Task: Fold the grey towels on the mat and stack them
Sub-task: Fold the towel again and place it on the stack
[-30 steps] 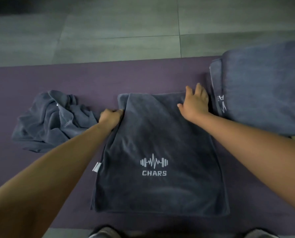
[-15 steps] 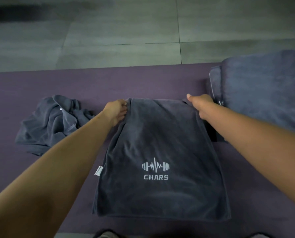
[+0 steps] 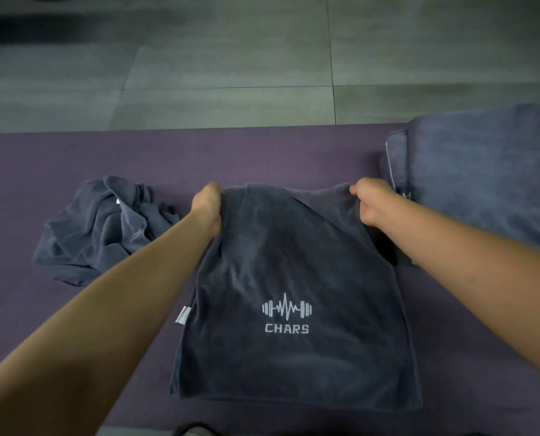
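Grey towel (image 3: 293, 278), far corners gripped by left hand (image 3: 207, 209) and right hand (image 3: 371, 201), hiding their fingertips.

- The mat (image 3: 262, 152) is a dull purple, plain, with a faint fine ribbing.
- The towel (image 3: 293, 247) in the middle is dark slate grey. It carries a pale grey logo (image 3: 286, 308), a dumbbell crossed by a jagged pulse line, with the word "CHARS" in the same pale grey below.
- A small white tag (image 3: 182, 316) sits at that towel's left edge.
- The crumpled towel (image 3: 98, 228) to the left is the same dark grey, with a speck of white on it.
- The stack of towels (image 3: 482, 177) to the right looks a lighter, bluish grey, with a pale edge line.
- The floor (image 3: 230, 58) is grey tile with thin dark joints.
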